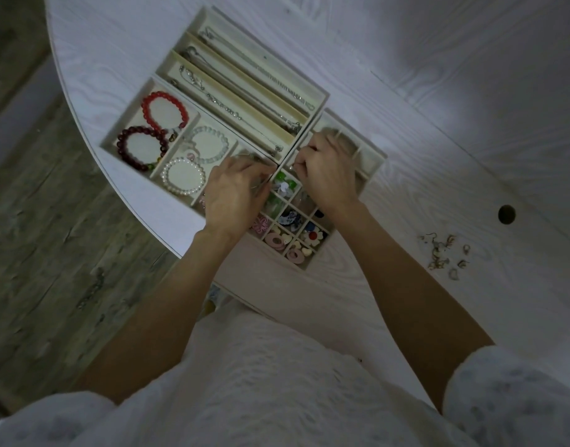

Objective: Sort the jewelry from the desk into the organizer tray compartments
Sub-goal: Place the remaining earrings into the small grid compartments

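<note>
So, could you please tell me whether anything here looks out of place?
Yes: a small cluster of loose earrings lies on the bare desk, right of the tray, unsorted. Inside the tray, bracelets and necklaces lie in their compartments. Both hands work over its middle.

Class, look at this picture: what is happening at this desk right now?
A person is sorting jewelry into an organizer tray on a white desk. Both hands are over the tray's middle: the left hand and right hand have curled fingers and seem to pinch something small, too blurred to name. Bracelets and necklaces already lie in compartments. Loose earrings remain on the desk.
</note>
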`<state>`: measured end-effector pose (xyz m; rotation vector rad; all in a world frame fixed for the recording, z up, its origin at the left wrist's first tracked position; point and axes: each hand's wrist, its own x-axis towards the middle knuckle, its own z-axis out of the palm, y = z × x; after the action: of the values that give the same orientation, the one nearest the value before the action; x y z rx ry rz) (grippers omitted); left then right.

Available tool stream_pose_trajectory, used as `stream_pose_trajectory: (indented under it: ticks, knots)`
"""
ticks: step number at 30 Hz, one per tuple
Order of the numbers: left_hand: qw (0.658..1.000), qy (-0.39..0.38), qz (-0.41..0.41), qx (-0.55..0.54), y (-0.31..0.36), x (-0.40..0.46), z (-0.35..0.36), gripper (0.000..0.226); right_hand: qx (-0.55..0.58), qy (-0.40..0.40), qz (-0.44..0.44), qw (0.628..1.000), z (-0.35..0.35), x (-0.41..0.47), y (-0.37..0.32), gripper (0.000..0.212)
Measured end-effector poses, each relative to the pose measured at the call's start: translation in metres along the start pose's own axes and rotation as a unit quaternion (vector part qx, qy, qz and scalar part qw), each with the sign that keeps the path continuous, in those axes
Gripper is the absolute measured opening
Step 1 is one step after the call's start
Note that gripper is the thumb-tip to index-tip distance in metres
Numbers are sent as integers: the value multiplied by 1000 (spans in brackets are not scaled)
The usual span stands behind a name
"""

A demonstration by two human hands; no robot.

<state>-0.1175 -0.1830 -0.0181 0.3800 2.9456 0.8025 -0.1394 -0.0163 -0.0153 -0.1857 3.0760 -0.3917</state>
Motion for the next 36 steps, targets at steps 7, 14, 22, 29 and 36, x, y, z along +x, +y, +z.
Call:
stream_pose_trajectory:
  ticks: [7, 14, 22, 29, 36]
  knots:
    - [1000, 5, 6, 0, -1, 0, 0, 22, 57, 72, 18, 996, 7, -7, -3, 21]
    - [1000, -2, 11, 3, -4, 1, 2, 22, 100, 87, -9, 991, 1, -7, 3, 24]
    - [1000, -7, 6, 0, -5, 2, 4, 22, 127, 3, -29, 992, -3, -3, 2, 13]
    - [1000, -7, 10, -3, -7, 2, 6, 22, -13, -37, -79, 996, -8, 5, -4, 24]
    - [1000, -5, 10, -6, -7, 2, 5, 22, 76, 54, 31, 995, -10, -12, 0, 11]
